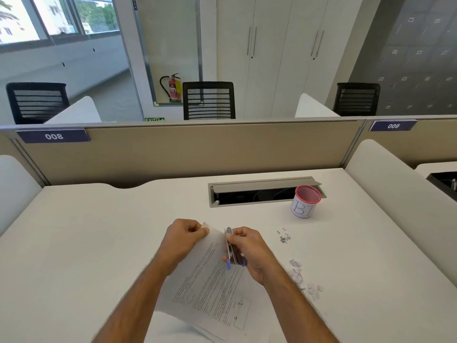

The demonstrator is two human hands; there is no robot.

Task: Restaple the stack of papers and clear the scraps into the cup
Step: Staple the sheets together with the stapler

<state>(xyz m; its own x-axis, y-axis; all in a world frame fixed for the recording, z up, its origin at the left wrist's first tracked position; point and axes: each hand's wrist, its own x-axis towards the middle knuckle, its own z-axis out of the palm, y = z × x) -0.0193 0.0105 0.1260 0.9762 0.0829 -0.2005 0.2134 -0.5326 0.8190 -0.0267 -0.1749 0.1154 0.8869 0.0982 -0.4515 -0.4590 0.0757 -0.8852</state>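
Note:
A stack of printed papers (212,288) lies tilted on the white desk, its far corner lifted. My left hand (181,240) pinches that far corner. My right hand (249,251) grips a blue and silver stapler (233,253) at the stack's right edge, near the corner. Torn paper scraps (305,280) lie on the desk to the right of my right arm. A small pile of loose staples (284,236) sits further back. The red-rimmed cup (305,201) with a white label stands upright at the back right, apart from both hands.
An open cable tray (259,191) is sunk into the desk behind the cup. A beige partition (188,149) closes the desk's far side, and white side dividers (385,184) flank it.

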